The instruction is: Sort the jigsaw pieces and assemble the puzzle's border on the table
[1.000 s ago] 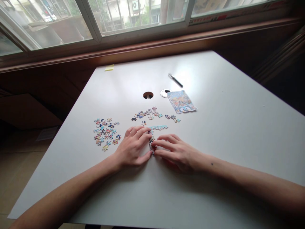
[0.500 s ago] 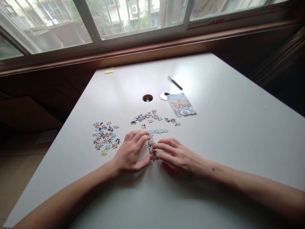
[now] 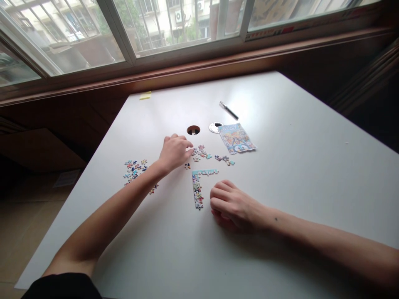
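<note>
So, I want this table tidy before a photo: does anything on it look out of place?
Yes: the round cable-hole cover lies on the white table, to the right of the uncovered cable hole. That looks odd, since it would probably fit there. The printed picture sheet seems to overlap the cover's edge.

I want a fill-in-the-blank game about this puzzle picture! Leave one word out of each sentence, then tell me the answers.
The joined puzzle pieces make ____ strips meeting at a corner.
The hand nearer the window is the ____ one.
The pen lies on a table coloured ____.
The paper slip is coloured ____.

Missing words: two, left, white, yellow.
</note>
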A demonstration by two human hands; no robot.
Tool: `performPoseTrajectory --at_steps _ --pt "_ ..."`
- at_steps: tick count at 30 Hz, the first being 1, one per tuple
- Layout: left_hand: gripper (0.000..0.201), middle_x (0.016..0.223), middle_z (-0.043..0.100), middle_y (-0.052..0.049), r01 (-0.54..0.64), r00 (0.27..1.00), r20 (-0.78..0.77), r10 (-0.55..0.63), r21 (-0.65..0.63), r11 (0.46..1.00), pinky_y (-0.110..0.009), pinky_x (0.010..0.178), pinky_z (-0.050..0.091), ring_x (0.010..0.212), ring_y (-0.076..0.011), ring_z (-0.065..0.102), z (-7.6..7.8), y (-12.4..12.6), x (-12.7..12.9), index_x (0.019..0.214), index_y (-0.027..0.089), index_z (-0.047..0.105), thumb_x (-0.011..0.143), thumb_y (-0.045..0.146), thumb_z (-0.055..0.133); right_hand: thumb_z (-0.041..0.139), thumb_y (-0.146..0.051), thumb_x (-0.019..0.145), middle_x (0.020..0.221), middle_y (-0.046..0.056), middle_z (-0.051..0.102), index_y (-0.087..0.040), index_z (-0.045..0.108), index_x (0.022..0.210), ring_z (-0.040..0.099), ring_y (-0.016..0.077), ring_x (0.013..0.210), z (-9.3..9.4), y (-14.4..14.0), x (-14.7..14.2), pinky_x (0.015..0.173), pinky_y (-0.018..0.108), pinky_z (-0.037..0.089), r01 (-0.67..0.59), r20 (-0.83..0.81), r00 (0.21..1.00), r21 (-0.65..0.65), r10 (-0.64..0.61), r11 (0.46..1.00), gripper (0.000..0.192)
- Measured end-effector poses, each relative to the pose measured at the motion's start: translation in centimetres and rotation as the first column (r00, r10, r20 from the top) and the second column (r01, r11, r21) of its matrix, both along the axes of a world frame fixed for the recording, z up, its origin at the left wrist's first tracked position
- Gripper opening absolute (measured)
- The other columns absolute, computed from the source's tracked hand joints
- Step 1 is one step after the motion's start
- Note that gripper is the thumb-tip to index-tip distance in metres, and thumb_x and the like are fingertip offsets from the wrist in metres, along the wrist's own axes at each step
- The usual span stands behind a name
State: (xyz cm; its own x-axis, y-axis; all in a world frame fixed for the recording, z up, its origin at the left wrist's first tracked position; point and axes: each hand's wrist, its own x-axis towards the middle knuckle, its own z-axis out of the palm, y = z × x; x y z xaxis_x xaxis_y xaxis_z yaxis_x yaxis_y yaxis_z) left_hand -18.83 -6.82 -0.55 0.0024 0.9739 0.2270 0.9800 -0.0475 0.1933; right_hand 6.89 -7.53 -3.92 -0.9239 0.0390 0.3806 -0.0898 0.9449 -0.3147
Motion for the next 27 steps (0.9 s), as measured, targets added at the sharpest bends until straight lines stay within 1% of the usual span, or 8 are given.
performPoseTrajectory --at_steps 7,9,12,13,16,20,23,27 --pt "0.003 0.086 0.072 -0.007 -0.014 0.988 0.155 0.023 -0.060 0.998 -0.056 0.097 0.037 0.094 -0.0296 0.060 -0.7 4.0 0.7 0.072 0.020 0.074 0.074 0.023 0.076 0.052 -0.013 0.082 0.079 0.004 0.056 -0.021 0.048 0.077 0.040 0.0174 0.075 0.0 0.2 0.0 0.075 0.033 0.036 -0.006 0.016 1.000 0.020 0.006 1.000 0.011" --pt "0.005 0.084 0.072 -0.007 -0.007 0.981 0.192 0.019 -0.064 0.998 -0.050 0.089 0.044 0.086 -0.0258 0.062 -0.3 4.0 0.2 0.075 0.020 0.074 0.072 0.020 0.077 0.052 -0.013 0.082 0.079 0.003 0.056 -0.021 0.048 0.077 0.041 0.0173 0.075 -0.1 0.2 0.1 0.075 0.033 0.037 -0.001 0.015 1.000 0.012 0.001 1.000 0.011" --pt "0.010 0.082 0.073 -0.006 0.019 0.944 0.331 0.005 -0.069 0.997 -0.039 0.075 0.051 0.073 -0.0195 0.064 0.8 2.2 -0.2 0.090 0.020 0.074 0.081 0.021 0.070 0.052 -0.015 0.083 0.076 0.002 0.055 -0.021 0.046 0.076 0.043 0.0163 0.073 -0.2 0.4 0.1 0.074 0.033 0.038 0.057 -0.033 0.998 -0.051 -0.058 0.997 0.012" --pt "0.013 0.083 0.074 -0.005 0.037 0.890 0.455 0.001 -0.074 0.997 -0.038 0.074 0.053 0.072 -0.0186 0.066 1.1 1.0 -0.2 0.095 0.019 0.074 0.084 0.022 0.068 0.053 -0.015 0.084 0.074 0.001 0.055 -0.021 0.046 0.076 0.044 0.0158 0.071 -0.2 0.4 0.1 0.074 0.032 0.038 0.086 -0.054 0.994 -0.092 -0.091 0.992 0.012" --pt "0.017 0.093 0.077 -0.007 0.132 0.621 0.784 0.017 -0.126 0.983 -0.039 0.085 0.059 0.087 -0.0212 0.072 1.4 -4.1 0.8 0.094 0.017 0.076 0.082 0.028 0.074 0.056 -0.017 0.086 0.073 0.000 0.056 -0.021 0.049 0.079 0.048 0.0147 0.070 -0.3 0.6 0.1 0.073 0.032 0.042 0.149 -0.121 0.976 -0.240 -0.181 0.959 0.011" --pt "0.025 0.090 0.078 -0.007 0.121 0.365 0.919 0.149 -0.205 0.971 -0.039 0.083 0.063 0.083 -0.0223 0.075 0.5 -10.3 3.5 0.100 0.017 0.077 0.080 0.032 0.079 0.064 -0.022 0.090 0.082 0.003 0.062 -0.020 0.060 0.096 0.057 0.0158 0.077 -0.3 0.7 0.0 0.073 0.031 0.048 0.155 -0.201 0.950 -0.357 -0.237 0.921 0.008" --pt "0.025 0.084 0.078 -0.008 0.109 0.265 0.947 0.180 -0.214 0.971 -0.038 0.079 0.064 0.079 -0.0228 0.076 -0.3 -12.1 5.2 0.097 0.016 0.078 0.079 0.032 0.081 0.066 -0.022 0.090 0.085 0.004 0.066 -0.020 0.065 0.097 0.061 0.0167 0.079 -0.2 0.6 -0.1 0.072 0.031 0.051 0.131 -0.251 0.938 -0.380 -0.238 0.916 0.008" --pt "0.027 0.084 0.078 -0.009 0.119 0.227 0.957 0.181 -0.211 0.970 -0.037 0.078 0.063 0.079 -0.0228 0.076 -1.1 -12.0 5.9 0.098 0.014 0.078 0.079 0.034 0.081 0.064 -0.018 0.091 0.083 0.005 0.068 -0.020 0.067 0.088 0.062 0.0162 0.076 0.1 0.5 -0.1 0.069 0.030 0.052 0.099 -0.290 0.933 -0.361 -0.212 0.927 0.004"
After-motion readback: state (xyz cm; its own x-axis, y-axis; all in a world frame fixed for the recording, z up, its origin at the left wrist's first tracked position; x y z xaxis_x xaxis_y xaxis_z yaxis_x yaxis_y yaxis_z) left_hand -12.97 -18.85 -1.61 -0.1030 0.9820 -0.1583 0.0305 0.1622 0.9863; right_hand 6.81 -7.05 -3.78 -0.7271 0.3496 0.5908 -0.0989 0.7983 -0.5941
